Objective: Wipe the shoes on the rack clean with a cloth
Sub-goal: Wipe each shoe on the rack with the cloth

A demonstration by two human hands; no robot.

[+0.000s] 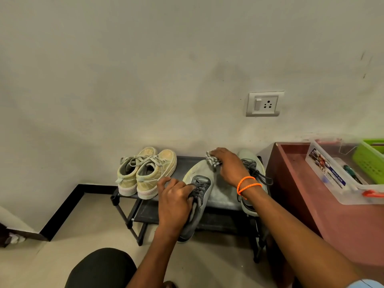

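A grey sneaker (199, 196) is tilted off the front of the black shoe rack (222, 199), toe toward the wall. My left hand (173, 201) grips it at the laces and collar. My right hand (226, 165), with orange bands on the wrist, presses a grey checked cloth (212, 160) onto the sneaker's toe. Its matching grey sneaker (252, 173) lies on the rack just right of that hand, partly hidden by my wrist. A pair of beige sneakers (145, 173) stands on the rack's left end.
The rack stands against a white wall with a socket plate (264, 103) above it. A reddish cabinet (332, 215) on the right carries a clear plastic box (340, 173) and a green basket (372, 161). My dark-clothed knee (101, 269) is at the bottom.
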